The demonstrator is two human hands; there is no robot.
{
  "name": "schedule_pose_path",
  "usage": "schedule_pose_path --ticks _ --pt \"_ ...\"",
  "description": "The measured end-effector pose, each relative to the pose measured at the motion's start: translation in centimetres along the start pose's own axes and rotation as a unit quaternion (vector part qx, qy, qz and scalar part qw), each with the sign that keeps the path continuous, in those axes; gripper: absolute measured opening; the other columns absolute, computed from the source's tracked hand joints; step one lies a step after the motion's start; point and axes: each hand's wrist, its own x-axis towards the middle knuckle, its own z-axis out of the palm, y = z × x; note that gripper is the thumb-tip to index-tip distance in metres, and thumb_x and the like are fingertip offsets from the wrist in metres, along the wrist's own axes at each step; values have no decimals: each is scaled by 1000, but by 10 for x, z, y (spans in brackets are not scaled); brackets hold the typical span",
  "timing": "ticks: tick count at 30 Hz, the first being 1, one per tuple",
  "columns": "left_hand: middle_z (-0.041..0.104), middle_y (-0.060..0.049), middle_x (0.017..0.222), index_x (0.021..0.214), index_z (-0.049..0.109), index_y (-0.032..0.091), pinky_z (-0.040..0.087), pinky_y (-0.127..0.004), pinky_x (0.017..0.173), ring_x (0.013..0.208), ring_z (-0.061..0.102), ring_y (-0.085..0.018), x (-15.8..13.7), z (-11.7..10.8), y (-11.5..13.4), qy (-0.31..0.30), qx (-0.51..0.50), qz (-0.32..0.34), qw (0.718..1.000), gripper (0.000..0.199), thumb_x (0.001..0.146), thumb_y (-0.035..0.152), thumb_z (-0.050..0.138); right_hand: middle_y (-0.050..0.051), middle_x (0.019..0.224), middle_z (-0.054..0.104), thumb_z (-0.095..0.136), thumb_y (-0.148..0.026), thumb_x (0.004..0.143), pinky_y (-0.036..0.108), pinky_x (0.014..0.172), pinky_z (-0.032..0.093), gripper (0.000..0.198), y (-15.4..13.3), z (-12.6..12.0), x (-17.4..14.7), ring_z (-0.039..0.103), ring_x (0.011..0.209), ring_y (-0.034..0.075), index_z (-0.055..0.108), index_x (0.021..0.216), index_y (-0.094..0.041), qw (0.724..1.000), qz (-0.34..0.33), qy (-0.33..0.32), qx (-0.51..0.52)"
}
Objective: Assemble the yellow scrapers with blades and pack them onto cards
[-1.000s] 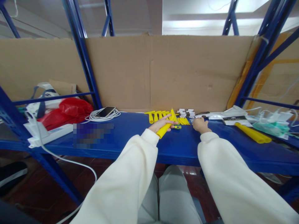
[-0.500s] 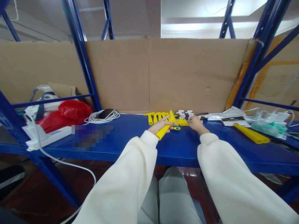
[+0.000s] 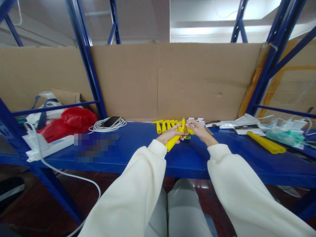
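My left hand (image 3: 170,134) is closed around the thick round handle of a yellow scraper-like tool (image 3: 172,142). The tool's flat head points up and away from me. My right hand (image 3: 197,128) is at that head, its fingers pinched together; what they hold, if anything, is too small to make out. Behind my left hand, several similar yellow T-shaped tools (image 3: 164,126) lie in a row. Small yellow pieces (image 3: 191,131) lie between my hands, partly covered. A dark green and yellow object (image 3: 187,138) sits just below them.
White and black packets (image 3: 197,119) lie behind my right hand. On the right are yellow tubes (image 3: 266,142) and a green bundle (image 3: 286,136). Leftward are a phone (image 3: 111,121) on a coiled white cable, a red bag (image 3: 76,119) and a power strip (image 3: 53,147). A cardboard panel (image 3: 128,82) stands behind.
My right hand has moved left, from the small yellow pieces to the head of the tool. My left hand still holds the tool, whose head is now turned more upright.
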Motion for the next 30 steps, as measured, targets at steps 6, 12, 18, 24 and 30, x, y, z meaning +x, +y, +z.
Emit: schedule_pose_path --ticks 6,12,18,24,30 --pt "75 -7 97 155 33 29 40 -16 44 51 60 -9 -3 1 1 -8 10 3 1000 84 82 4 66 4 88 64 65 -53 70 38 88 46 32 0 1 -1 58 90 22 56 72 -22 999 24 4 22" --pt "75 -7 94 155 33 28 40 -16 44 51 61 -10 -1 0 0 -18 1 3 1000 86 81 3 67 3 84 63 64 -55 72 35 84 47 33 2 1 -3 57 86 21 55 74 -23 1000 22 6 22" --pt "75 -6 92 155 35 29 39 -16 44 51 61 -10 1 -1 -2 -17 -2 7 1000 85 81 2 66 5 95 66 67 -53 74 38 89 49 33 6 4 -2 60 94 22 57 82 -23 999 33 21 24" --pt "75 -6 93 156 32 31 40 -16 45 52 61 -9 3 -4 -4 -41 -25 17 999 88 80 3 66 9 129 63 64 -50 83 40 105 45 42 7 4 -4 57 121 23 62 116 -24 998 60 37 6" --pt "73 -5 87 158 27 27 39 -16 43 51 61 -10 -1 -2 -1 -49 -37 24 998 88 82 1 63 9 150 52 55 -43 93 38 113 39 48 -1 4 -7 49 137 21 54 137 -24 996 85 0 20"
